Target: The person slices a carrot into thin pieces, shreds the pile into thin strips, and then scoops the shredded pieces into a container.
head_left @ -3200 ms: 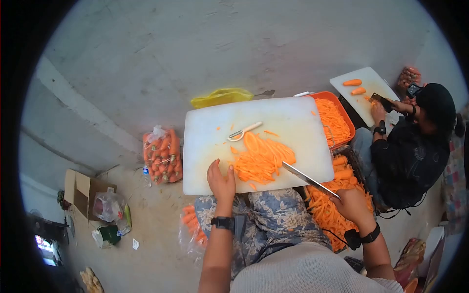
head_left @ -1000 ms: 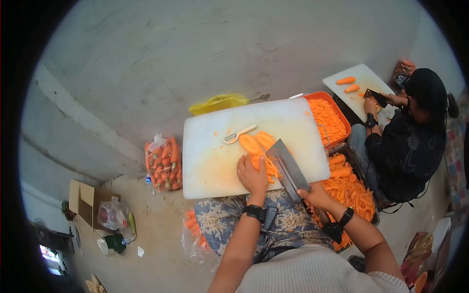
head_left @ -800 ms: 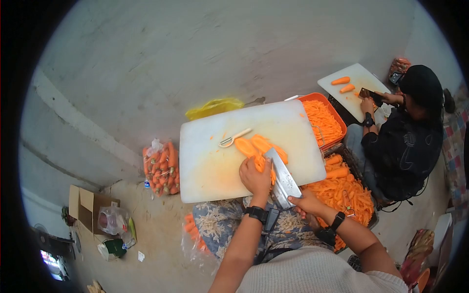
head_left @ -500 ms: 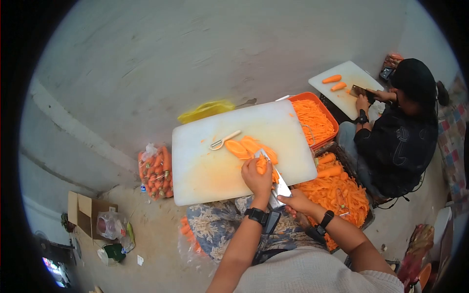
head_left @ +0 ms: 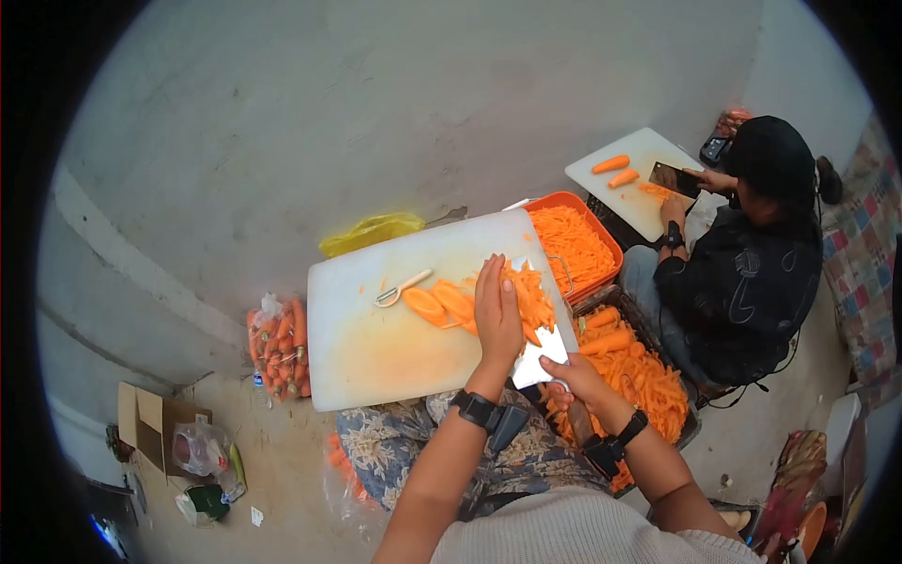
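On the large white cutting board (head_left: 376,338) over my lap, my left hand (head_left: 498,315) is stretched out with straight fingers, its edge against carrot strips (head_left: 531,296). These cut strips lie on the blade of a cleaver (head_left: 542,357), tilted flat near the board's right edge. My right hand (head_left: 576,381) grips the cleaver where blade and handle meet. Left of my left hand are carrot slices (head_left: 454,303), and a peeler (head_left: 404,289) rests beyond them.
An orange tub (head_left: 615,258) of shredded carrot and a dark crate (head_left: 692,428) with cut and whole carrots stand at right. A co-worker (head_left: 742,273) cuts carrots on another board (head_left: 639,141). Bagged carrots (head_left: 279,348) and a cardboard box (head_left: 150,423) are at left.
My left hand has opened from its curled hold on the carrot and flattened beside the strips. The cleaver has tipped flatter, with strips now on its blade. The whole view has shifted slightly.
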The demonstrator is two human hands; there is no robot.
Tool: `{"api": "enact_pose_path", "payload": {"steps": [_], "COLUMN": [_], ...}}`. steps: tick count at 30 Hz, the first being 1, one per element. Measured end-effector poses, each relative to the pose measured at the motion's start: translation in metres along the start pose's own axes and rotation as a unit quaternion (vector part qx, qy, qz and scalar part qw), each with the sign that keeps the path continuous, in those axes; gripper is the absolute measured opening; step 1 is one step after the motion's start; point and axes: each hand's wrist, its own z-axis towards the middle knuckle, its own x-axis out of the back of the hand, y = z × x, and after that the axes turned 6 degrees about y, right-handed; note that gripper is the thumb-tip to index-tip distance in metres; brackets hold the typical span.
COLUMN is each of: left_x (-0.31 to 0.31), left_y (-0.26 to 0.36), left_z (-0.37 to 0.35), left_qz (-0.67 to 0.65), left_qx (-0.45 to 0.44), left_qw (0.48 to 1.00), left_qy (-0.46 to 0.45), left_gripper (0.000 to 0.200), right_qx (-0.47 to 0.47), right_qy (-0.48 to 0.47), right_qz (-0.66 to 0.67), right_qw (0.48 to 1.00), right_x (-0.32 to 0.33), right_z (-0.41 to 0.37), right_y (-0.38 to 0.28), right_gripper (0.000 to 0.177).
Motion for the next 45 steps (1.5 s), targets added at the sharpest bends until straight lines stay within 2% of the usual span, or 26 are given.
{"api": "enact_pose_path", "payload": {"steps": [4, 6, 9, 14, 16, 17, 18, 21, 22, 24, 25, 26, 27, 28, 30, 31, 33, 34, 36, 37, 39, 40, 42, 43, 45], "left_x": [0.006, 0.025, 0.061, 0.14, 0.159, 0.165, 0.171, 0.184, 0.187, 0.191, 0.191, 0.19, 0.188, 0.186, 0.182, 0.179, 0.172, 0.168, 0.162, 0.161, 0.158, 0.155, 0.146, 0.14, 0.126], "left_y": [-0.004, -0.016, -0.066, -0.103, -0.109, -0.11, -0.11, -0.111, -0.111, -0.113, -0.113, -0.112, -0.106, -0.102, -0.103, -0.104, -0.105, -0.106, -0.101, -0.099, -0.096, -0.09, -0.077, -0.07, -0.06], "left_z": [0.015, 0.012, 0.0, -0.02, -0.03, -0.037, -0.043, -0.052, -0.058, -0.065, -0.063, -0.061, -0.058, -0.057, -0.056, -0.054, -0.049, -0.046, -0.039, -0.034, -0.02, -0.011, 0.007, 0.014, 0.024], "left_qz": [-0.025, -0.034, 0.051, 0.151, 0.182, 0.181, 0.208, 0.238, 0.243, 0.247, 0.248, 0.249, 0.262, 0.274, 0.289, 0.3, 0.282, 0.264, 0.235, 0.237, 0.211, 0.213, 0.227, 0.226, 0.295], "left_qx": [-0.018, 0.05, 0.069, 0.111, 0.16, 0.165, 0.153, 0.146, 0.157, 0.167, 0.164, 0.168, 0.168, 0.167, 0.143, 0.116, 0.112, 0.11, 0.119, 0.117, 0.124, 0.124, 0.072, 0.069, -0.041], "left_qw": [0.998, 0.995, 0.985, 0.963, 0.948, 0.947, 0.945, 0.939, 0.937, 0.935, 0.938, 0.936, 0.936, 0.935, 0.937, 0.94, 0.948, 0.955, 0.964, 0.964, 0.968, 0.967, 0.957, 0.957, 0.919], "left_qy": [0.046, 0.081, 0.151, 0.194, 0.204, 0.208, 0.201, 0.201, 0.196, 0.191, 0.181, 0.184, 0.167, 0.149, 0.134, 0.117, 0.098, 0.08, 0.039, 0.034, -0.062, -0.069, -0.164, -0.167, -0.257], "left_gripper": [0.036, 0.034, 0.028, 0.024, 0.024, 0.024, 0.025, 0.026, 0.027, 0.029, 0.031, 0.031, 0.032, 0.034, 0.035, 0.036, 0.035, 0.034, 0.032, 0.032, 0.034, 0.034, 0.037, 0.037, 0.045], "right_qx": [0.005, 0.016, 0.052, 0.151, 0.173, 0.212, 0.231, 0.227, 0.23, 0.309, 0.31, 0.283, 0.244, 0.244, 0.204, 0.205, 0.16, 0.162, 0.272, 0.27, 0.278, 0.274, 0.259, 0.259, 0.254], "right_qy": [0.003, 0.027, 0.07, 0.184, 0.214, 0.316, 0.383, 0.358, 0.351, 0.39, 0.384, 0.346, 0.297, 0.294, 0.199, 0.197, 0.218, 0.219, 0.24, 0.242, 0.212, 0.214, 0.194, 0.197, 0.219], "right_qz": [0.051, 0.061, 0.064, -0.053, -0.105, -0.4, -0.647, -0.682, -0.687, -0.631, -0.635, -0.511, -0.366, -0.367, -0.22, -0.219, -0.327, -0.325, -0.507, -0.504, -0.6, -0.598, -0.587, -0.585, -0.571], "right_qw": [0.999, 0.998, 0.994, 0.97, 0.956, 0.834, 0.617, 0.596, 0.593, 0.596, 0.595, 0.734, 0.848, 0.848, 0.933, 0.933, 0.905, 0.906, 0.782, 0.784, 0.719, 0.723, 0.742, 0.743, 0.749], "right_x": [0.013, 0.028, 0.048, 0.085, 0.093, 0.097, 0.094, 0.089, 0.088, 0.09, 0.08, 0.071, 0.061, 0.058, 0.052, 0.041, 0.023, 0.025, 0.022, 0.017, 0.007, 0.009, 0.015, 0.015, 0.012], "right_z": [0.007, 0.017, 0.034, 0.094, 0.12, 0.131, 0.133, 0.124, 0.125, 0.123, 0.113, 0.101, 0.091, 0.086, 0.079, 0.072, 0.057, 0.059, 0.061, 0.057, 0.045, 0.049, 0.061, 0.061, 0.061], "right_y": [-0.021, -0.029, -0.052, -0.088, -0.096, -0.098, -0.101, -0.102, -0.098, -0.083, -0.08, -0.077, -0.072, -0.063, -0.045, -0.041, -0.035, -0.027, -0.016, -0.018, -0.026, -0.022, -0.015, -0.014, -0.011], "right_gripper": [0.025, 0.026, 0.027, 0.021, 0.02, 0.019, 0.018, 0.02, 0.02, 0.021, 0.021, 0.02, 0.02, 0.02, 0.02, 0.02, 0.024, 0.024, 0.027, 0.027, 0.03, 0.03, 0.031, 0.031, 0.031]}}
